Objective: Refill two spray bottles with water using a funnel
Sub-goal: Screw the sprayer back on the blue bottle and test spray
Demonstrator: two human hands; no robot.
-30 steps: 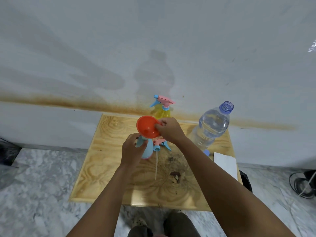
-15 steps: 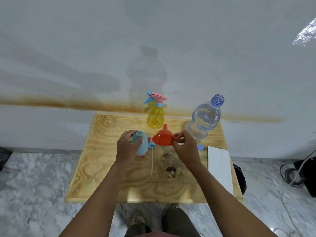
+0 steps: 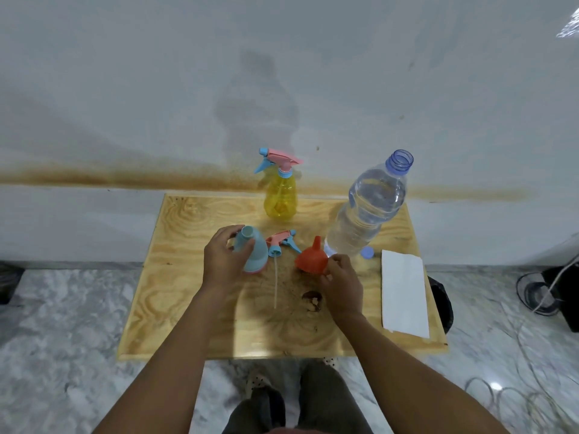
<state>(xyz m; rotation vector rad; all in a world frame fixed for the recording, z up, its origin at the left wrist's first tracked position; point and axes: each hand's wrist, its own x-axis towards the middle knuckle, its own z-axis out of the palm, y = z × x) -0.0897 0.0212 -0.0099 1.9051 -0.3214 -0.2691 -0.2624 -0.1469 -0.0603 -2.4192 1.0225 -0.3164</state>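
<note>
My left hand (image 3: 221, 261) grips the uncapped light-blue spray bottle (image 3: 255, 255), which stands on the wooden table (image 3: 188, 296). Its pink and blue sprayer head (image 3: 280, 242) lies just right of it, the dip tube pointing toward me. My right hand (image 3: 340, 278) pinches the rim of the orange funnel (image 3: 311, 258), which sits mouth-down on the table with its spout up. A yellow spray bottle (image 3: 280, 195) with its sprayer on stands at the back. The large clear water bottle (image 3: 366, 211), cap off, stands to the right.
A blue bottle cap (image 3: 367, 252) lies at the water bottle's base. A folded white paper (image 3: 404, 296) lies along the table's right side. A white wall stands close behind the table. Cables and a dark object lie on the marble floor at the right.
My right hand lifted the funnel off the blue bottle, carried it right and set it mouth-down on the table. My left hand stayed on the blue bottle.
</note>
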